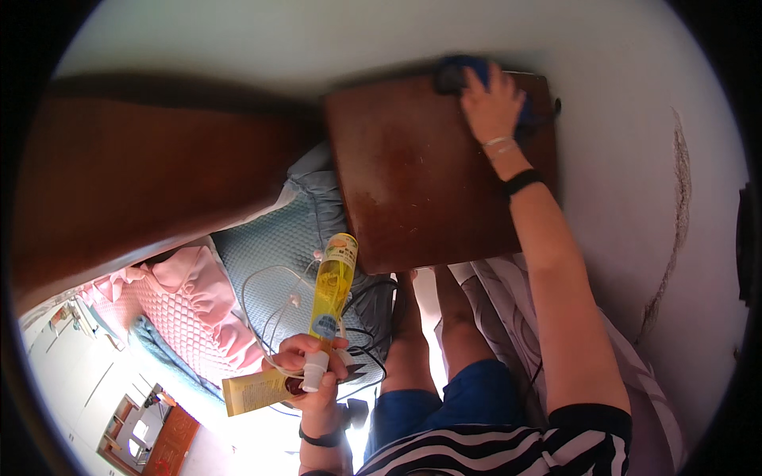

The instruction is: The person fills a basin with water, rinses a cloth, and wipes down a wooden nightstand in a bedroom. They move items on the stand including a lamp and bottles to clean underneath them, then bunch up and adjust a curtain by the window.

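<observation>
My right hand (493, 107) presses a dark blue cloth (461, 66) onto the far right part of a reddish-brown wooden tabletop (428, 184). The cloth lies bunched under and around my fingers. Light specks and dull marks show on the wood. At lower left, my left hand (315, 363) grips a clear bottle of yellow liquid (334, 279) near its white cap, the base pointing up and away from me. A yellow-gold tube (256, 392) and white earphones with a thin cable (250, 279) are in the same hand.
A blue-grey quilted pillow (268, 238) and a pink ruffled pillow (190, 291) lie at left, by a dark wooden headboard (149, 178). Black cables (372, 345) run beside my legs. A pale curtain (506, 297) hangs at right, near a wall (619, 178) with a long crack.
</observation>
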A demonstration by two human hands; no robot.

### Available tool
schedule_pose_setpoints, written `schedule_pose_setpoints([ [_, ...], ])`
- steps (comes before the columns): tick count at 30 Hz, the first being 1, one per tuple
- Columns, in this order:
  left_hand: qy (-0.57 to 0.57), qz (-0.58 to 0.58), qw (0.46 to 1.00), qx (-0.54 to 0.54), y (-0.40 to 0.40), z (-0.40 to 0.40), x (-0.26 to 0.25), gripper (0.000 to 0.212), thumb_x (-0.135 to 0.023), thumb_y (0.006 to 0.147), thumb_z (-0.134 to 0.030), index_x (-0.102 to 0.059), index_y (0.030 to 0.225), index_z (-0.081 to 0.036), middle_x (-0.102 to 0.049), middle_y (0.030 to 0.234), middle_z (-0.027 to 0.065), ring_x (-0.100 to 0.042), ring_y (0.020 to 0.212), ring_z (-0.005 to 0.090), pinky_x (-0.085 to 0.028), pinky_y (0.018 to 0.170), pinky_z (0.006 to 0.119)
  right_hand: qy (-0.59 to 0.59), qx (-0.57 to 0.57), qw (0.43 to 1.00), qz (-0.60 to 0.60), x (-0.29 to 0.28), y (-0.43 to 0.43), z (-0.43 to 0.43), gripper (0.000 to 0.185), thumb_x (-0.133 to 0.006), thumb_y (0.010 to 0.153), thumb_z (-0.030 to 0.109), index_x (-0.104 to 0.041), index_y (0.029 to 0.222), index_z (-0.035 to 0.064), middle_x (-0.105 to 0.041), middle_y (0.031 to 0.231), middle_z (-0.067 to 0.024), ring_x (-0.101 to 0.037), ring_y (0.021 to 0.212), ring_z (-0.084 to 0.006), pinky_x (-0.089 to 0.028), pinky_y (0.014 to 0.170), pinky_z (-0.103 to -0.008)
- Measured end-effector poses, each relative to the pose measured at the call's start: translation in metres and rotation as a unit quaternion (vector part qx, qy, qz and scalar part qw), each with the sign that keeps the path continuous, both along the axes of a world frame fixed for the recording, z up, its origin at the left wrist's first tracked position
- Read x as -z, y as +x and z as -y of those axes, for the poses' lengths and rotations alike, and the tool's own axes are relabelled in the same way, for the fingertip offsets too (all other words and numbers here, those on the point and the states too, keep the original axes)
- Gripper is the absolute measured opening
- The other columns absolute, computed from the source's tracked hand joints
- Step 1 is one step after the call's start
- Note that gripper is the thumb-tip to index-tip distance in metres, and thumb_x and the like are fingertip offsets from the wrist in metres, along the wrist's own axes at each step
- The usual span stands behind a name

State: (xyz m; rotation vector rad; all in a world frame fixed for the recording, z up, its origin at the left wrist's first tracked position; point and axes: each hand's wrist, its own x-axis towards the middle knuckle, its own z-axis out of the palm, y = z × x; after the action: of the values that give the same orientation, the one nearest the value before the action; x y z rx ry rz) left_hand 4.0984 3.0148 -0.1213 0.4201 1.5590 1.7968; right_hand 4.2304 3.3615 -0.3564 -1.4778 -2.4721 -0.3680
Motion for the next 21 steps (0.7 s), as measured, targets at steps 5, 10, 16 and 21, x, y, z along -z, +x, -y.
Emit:
schedule_pose_setpoints([
  [5, 0.012, 0.041, 0.999, 0.02, 0.004, -0.014, 0.019, 0.039, -0.067, 0.072, -0.006, -0.038, 0.097, -0.01, -0.048, 0.1, 0.0127, -0.054, 0.056, 0.0156, -0.049, 0.074, 0.044, -0.049, 0.115, 0.992, -0.003, -0.004, 0.099, 0.064, 0.043, -0.056, 0.079, 0.028, -0.048, 0.12, 0.023, -0.035, 0.129, -0.0167, -0.04, 0.106, -0.0379, -0.037, 0.081, -0.0529],
  [10, 0.0, 0.061, 0.998, 0.024, 0.015, -0.037, 0.035, 0.036, -0.062, 0.071, 0.001, -0.037, 0.095, -0.01, -0.047, 0.1, 0.0137, -0.054, 0.057, 0.0158, -0.048, 0.077, 0.043, -0.118, 0.026, 0.993, 0.001, -0.011, 0.087, 0.201, 0.036, -0.053, 0.077, 0.02, -0.052, 0.113, 0.0179, -0.038, 0.126, -0.0195, -0.04, 0.106, -0.041, -0.033, 0.082, -0.0568],
  [16, -0.01, 0.048, 0.998, 0.036, 0.015, -0.053, 0.036, 0.034, -0.062, 0.072, 0.001, -0.038, 0.094, -0.009, -0.048, 0.101, 0.0135, -0.054, 0.058, 0.0156, -0.048, 0.076, 0.041, -0.2, -0.25, 0.944, -0.078, -0.015, 0.01, 0.18, 0.037, -0.048, 0.076, 0.024, -0.054, 0.112, 0.0211, -0.039, 0.128, -0.0146, -0.04, 0.11, -0.0356, -0.031, 0.088, -0.0553],
  [21, -0.013, 0.028, 0.998, 0.049, 0.014, -0.064, 0.037, 0.034, -0.062, 0.072, 0.001, -0.038, 0.094, -0.009, -0.049, 0.1, 0.0127, -0.055, 0.058, 0.0156, -0.049, 0.075, 0.04, -0.059, -0.099, 0.993, -0.04, -0.006, 0.007, 0.006, 0.031, -0.052, 0.075, 0.026, -0.056, 0.105, 0.0213, -0.047, 0.117, -0.0125, -0.046, 0.102, -0.0332, -0.037, 0.082, -0.0534],
])
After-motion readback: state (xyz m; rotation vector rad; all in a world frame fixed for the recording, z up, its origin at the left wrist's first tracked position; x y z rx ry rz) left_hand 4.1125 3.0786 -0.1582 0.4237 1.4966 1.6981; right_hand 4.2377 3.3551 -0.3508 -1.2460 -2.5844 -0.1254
